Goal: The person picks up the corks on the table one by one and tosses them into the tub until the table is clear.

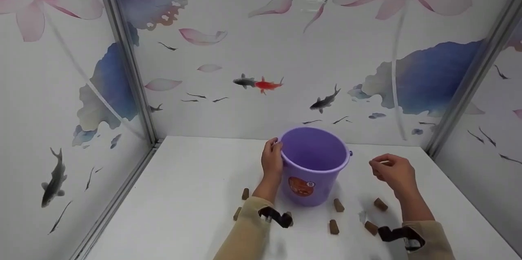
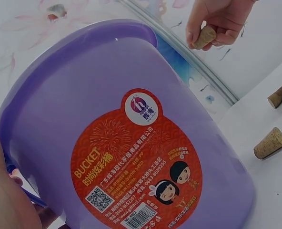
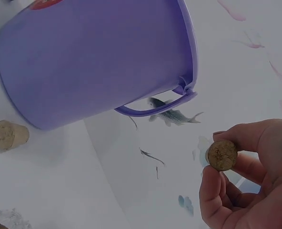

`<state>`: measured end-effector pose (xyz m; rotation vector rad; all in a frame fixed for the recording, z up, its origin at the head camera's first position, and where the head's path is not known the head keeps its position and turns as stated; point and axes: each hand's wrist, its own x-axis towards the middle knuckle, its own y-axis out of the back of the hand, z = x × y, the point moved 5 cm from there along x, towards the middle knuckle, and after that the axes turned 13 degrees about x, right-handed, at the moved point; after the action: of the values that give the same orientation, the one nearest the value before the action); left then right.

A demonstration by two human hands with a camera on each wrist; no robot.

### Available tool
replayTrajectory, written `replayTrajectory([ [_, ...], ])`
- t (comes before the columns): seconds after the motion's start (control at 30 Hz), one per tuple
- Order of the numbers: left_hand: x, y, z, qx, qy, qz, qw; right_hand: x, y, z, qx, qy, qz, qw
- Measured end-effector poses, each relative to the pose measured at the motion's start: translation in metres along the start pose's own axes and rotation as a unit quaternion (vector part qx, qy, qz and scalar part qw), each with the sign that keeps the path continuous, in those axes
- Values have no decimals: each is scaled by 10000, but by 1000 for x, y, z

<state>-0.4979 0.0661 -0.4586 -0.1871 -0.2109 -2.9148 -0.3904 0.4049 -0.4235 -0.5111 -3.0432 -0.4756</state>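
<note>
A purple bucket (image 1: pixel 326 186) with a red label (image 2: pixel 136 157) stands upright on the white table. My left hand (image 1: pixel 272 160) grips it at the left side of its rim, with part of the fingers hidden in the left wrist view. To the right of the bucket, my right hand (image 1: pixel 395 172) is raised over the table, apart from the rim. Between its thumb and fingertips it pinches a cork stopper (image 3: pixel 223 155), seen end-on in the right wrist view. The bucket's purple handle (image 3: pixel 155 112) hangs down along its outside.
Several more corks lie about the table: one cork (image 1: pixel 339 205) close to the bucket's base, another (image 1: pixel 380 204) below my right hand, and a cork (image 1: pixel 245 193) beside my left forearm. White panels (image 1: pixel 228 117) printed with fish and lotus flowers enclose the table (image 1: pixel 183 195).
</note>
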Motion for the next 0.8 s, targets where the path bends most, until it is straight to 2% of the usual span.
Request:
replayTrajectory([
  [0.2,0,0,-1,-40,54,-10,10000,5,-1,-14,-440,134,146,9988],
  [0.5,0,-1,-1,-35,17,-31,10000,14,-7,-40,-535,482,319,9969],
  [0.8,0,0,-1,-29,5,-83,10000,19,-31,-60,-747,717,284,9942],
])
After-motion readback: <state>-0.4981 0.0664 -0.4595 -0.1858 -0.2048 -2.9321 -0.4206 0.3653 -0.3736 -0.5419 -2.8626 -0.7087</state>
